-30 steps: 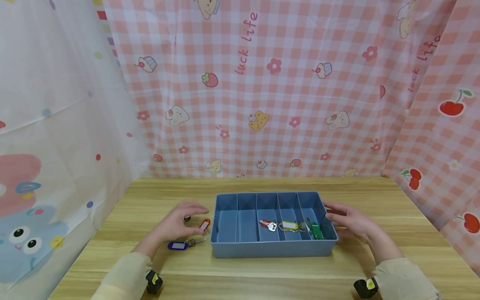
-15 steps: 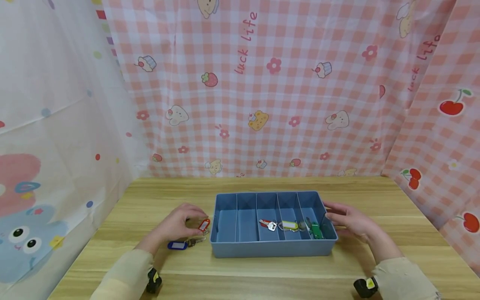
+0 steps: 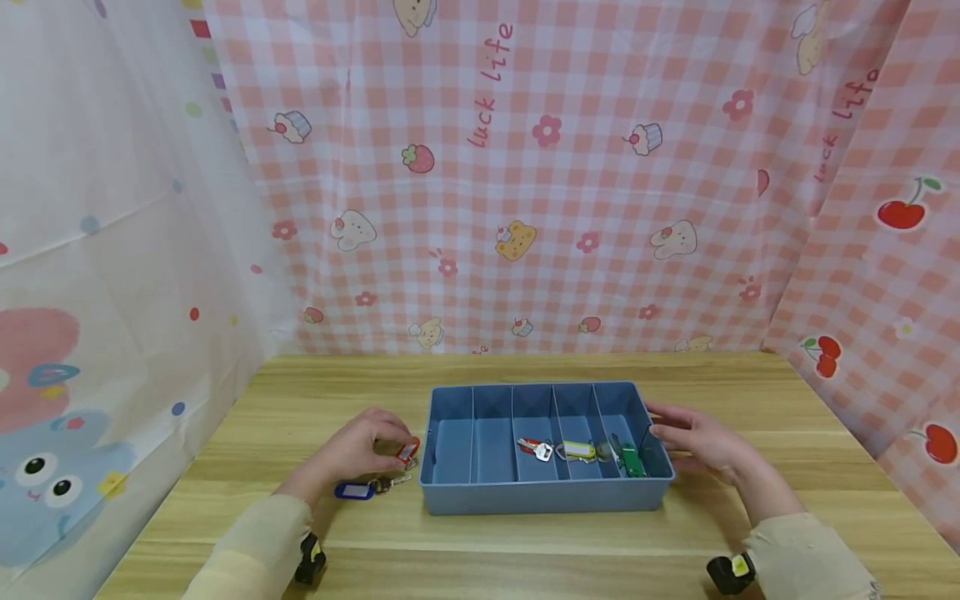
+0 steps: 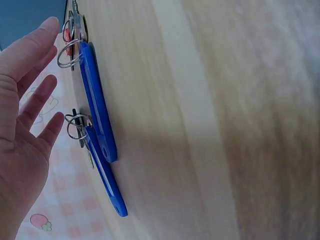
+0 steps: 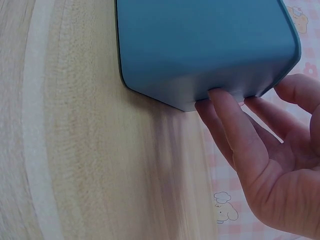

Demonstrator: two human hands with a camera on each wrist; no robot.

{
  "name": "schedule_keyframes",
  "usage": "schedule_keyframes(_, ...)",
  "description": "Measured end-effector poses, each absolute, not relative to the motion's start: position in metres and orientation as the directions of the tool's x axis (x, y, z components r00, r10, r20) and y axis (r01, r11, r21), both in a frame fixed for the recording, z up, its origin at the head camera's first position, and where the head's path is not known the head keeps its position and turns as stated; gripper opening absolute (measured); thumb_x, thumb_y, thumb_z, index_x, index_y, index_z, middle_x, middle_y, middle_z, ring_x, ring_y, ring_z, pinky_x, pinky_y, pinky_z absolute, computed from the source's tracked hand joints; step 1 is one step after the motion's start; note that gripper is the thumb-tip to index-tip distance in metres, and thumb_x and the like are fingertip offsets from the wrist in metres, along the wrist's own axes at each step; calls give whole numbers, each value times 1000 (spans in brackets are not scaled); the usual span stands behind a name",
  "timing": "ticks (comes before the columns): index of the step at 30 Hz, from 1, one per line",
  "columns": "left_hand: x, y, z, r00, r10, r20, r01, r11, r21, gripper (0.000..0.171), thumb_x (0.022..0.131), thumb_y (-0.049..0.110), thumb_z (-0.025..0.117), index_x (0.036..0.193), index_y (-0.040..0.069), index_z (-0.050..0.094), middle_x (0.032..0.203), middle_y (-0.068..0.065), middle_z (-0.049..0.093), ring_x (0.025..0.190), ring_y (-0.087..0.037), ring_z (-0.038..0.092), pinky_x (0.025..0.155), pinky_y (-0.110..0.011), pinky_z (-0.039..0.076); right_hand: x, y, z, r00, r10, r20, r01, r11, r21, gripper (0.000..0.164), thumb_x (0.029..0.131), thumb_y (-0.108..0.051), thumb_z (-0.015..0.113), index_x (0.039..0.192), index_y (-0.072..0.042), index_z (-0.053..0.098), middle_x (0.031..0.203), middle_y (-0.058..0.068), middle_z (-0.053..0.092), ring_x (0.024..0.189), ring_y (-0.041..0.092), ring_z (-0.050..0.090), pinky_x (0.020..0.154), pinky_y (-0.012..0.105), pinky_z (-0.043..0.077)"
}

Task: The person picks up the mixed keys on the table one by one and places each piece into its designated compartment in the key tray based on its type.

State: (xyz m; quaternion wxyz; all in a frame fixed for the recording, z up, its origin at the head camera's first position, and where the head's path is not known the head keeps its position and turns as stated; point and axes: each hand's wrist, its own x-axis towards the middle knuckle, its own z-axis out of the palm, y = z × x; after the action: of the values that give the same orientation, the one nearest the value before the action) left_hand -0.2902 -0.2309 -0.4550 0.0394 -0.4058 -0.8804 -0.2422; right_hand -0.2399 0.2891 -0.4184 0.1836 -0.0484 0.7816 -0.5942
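My left hand (image 3: 367, 446) reaches down at the tray's left, its fingertips right at a red key tag (image 3: 407, 451). In the left wrist view the thumb and fingers (image 4: 37, 102) stand apart, with the red tag (image 4: 68, 49) just beyond them. Two blue key tags (image 4: 98, 107) with metal rings lie beside this hand; in the head view one blue tag (image 3: 355, 491) shows with its key. My right hand (image 3: 701, 442) touches the right end of a blue-grey divided tray (image 3: 547, 498), fingertips (image 5: 220, 97) against its end wall.
In the tray's right-hand compartments lie keys with a red tag (image 3: 528, 446), a yellow tag (image 3: 578, 451) and a green tag (image 3: 632, 460). The two left compartments show bare floors. A patterned cloth (image 3: 547, 192) hangs behind the wooden table (image 3: 525, 554).
The left hand's fingers have come down and closer around the red key tag, now covering part of it. The right hand and tray stay where they were.
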Motion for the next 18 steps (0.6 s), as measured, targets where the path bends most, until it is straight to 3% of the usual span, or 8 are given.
schedule_keyframes(18,-293,-228,-457,-613,727,310,784,511,352,19,75,5,86,93,9,80,93,3,71,90,-18,62,85,-42,48,-239,289,-416,-927,-289,-240,150,302,-941,68,102,-20,58,153,6,22,144,37,37,114,32,58,92,51,51)
